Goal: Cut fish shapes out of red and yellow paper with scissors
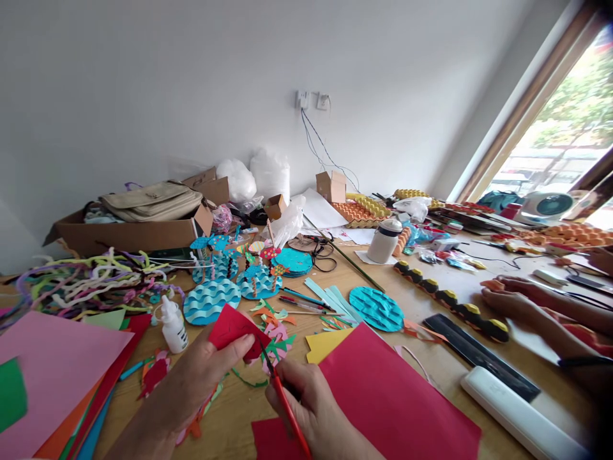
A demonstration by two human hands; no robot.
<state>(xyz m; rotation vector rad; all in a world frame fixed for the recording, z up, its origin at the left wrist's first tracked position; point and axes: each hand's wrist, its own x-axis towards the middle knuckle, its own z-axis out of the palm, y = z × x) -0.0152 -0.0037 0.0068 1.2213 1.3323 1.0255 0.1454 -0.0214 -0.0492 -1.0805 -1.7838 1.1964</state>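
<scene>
1. Plain, pale wall (191,76) fills the upper half of the frame, with a window (565,108) at upper right; below it a wooden table (230,421) runs to the bottom edge.
2. Just left of centre, in the lower half, a red paper piece (232,329) marked with dark lines is held up over the table.
3. Left hand (211,365) pinches it by its lower edge, thumb flat on top; the other fingers are mostly hidden behind.
4. Right hand (311,396) is curled closed around the red handles of the scissors (279,391); their dark blades meet the paper's right edge, and how far the blades are parted I cannot tell.
5. Between the forearms, a patch of bare wood leaves some room at bottom centre.
6. Close beyond the blades lie paper scraps (278,332); a large crimson sheet (383,390) crowds the right wrist, its far corner pointing towards lower right.
7. Left of the hands stands a glue bottle (173,329), with a pink sheet (71,358) at lower left.
8. At far right, another person's hands (522,300) work well apart, past a black strip (479,354).
</scene>
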